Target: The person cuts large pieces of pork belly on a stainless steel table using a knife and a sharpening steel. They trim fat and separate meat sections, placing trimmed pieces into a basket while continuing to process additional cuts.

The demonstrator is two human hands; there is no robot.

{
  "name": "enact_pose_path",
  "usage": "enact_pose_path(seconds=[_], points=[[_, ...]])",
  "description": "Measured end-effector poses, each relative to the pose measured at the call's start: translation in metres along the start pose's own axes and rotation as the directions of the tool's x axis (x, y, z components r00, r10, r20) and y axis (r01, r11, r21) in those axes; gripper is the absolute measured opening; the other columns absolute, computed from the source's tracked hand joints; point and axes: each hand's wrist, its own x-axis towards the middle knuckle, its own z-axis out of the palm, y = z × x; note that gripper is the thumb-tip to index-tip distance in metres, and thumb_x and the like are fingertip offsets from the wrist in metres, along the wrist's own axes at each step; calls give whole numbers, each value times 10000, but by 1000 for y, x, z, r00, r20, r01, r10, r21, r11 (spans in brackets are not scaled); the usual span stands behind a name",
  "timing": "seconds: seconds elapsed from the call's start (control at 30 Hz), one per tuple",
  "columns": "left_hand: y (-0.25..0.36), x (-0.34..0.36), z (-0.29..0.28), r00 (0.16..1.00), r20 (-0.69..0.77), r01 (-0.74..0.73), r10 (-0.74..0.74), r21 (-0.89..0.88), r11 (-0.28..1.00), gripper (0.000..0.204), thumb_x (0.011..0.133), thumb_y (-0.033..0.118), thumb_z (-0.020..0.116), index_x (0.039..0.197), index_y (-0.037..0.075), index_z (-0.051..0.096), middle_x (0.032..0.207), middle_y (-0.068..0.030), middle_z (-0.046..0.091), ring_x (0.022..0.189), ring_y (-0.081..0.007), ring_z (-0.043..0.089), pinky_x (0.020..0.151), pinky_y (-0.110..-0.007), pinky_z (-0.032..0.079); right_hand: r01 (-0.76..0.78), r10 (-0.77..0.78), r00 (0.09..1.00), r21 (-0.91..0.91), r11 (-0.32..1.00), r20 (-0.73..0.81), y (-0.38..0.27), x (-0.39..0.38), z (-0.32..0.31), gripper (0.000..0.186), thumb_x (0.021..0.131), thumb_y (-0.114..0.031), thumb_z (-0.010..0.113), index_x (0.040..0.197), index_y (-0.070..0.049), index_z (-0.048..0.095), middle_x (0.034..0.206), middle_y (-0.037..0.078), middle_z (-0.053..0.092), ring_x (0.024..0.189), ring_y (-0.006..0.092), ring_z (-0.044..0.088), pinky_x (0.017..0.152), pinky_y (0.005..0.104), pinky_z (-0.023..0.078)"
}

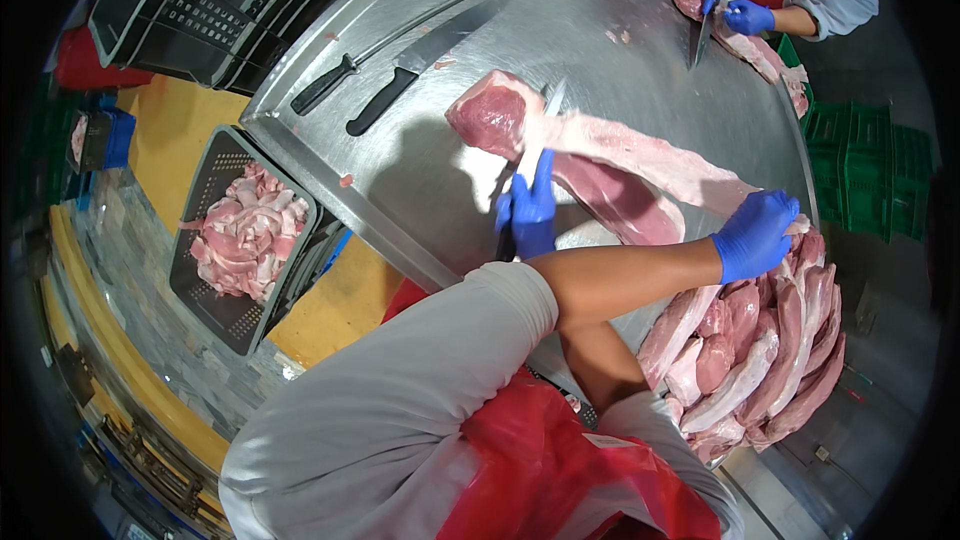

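Observation:
My arms cross: my left hand (752, 235), in a blue glove, reaches right and is closed on the far end of a long pale strip of fat (645, 155). My right hand (530, 208), also gloved, is under the left arm's line, holding a knife (553, 100) by its dark handle, blade pointing away from me beside the meat. The strip lies along a pink cut of pork (625, 205), with a rounded lump (485, 115) at the left end, on the steel table (390, 180). Part of the blade is hidden by the meat.
A sharpening steel (330, 85) and second knife (385, 100) lie left. A pile of pork (750, 355) is at right, a crate of trimmings (250, 230) at left. A co-worker's gloved hands (748, 15) cut meat at top right. Black crates (200, 15) and green crates (865, 170) flank the table.

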Motion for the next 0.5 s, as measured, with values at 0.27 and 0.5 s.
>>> enact_pose_path(seconds=[0.27, 0.5], points=[[54, 9, -28, 953, -214, -244, 213, -131, 961, 116, 702, 22, 624, 811, 30, 584, 798, -163, 598, 795, -372, 603, 699, -473, 491, -112, 122, 963, -55, 992, 242, -10, 58, 34, 659, 1033, -171, 474, 1586, -213, 118, 696, 26, 528, 477, 105, 473, 421, 252, 419], [143, 47, -116, 987, -127, -125, 96, -247, 961, 111, 773, 26, 697, 851, 27, 619, 771, -73, 600, 675, -176, 574, 643, -317, 482, -127, 220, 901, -258, 958, 374, -7, -48, 48, 593, 1028, -142, 495, 1562, -216, 248, 814, 19, 573, 610, 96, 552, 509, 243, 468]])
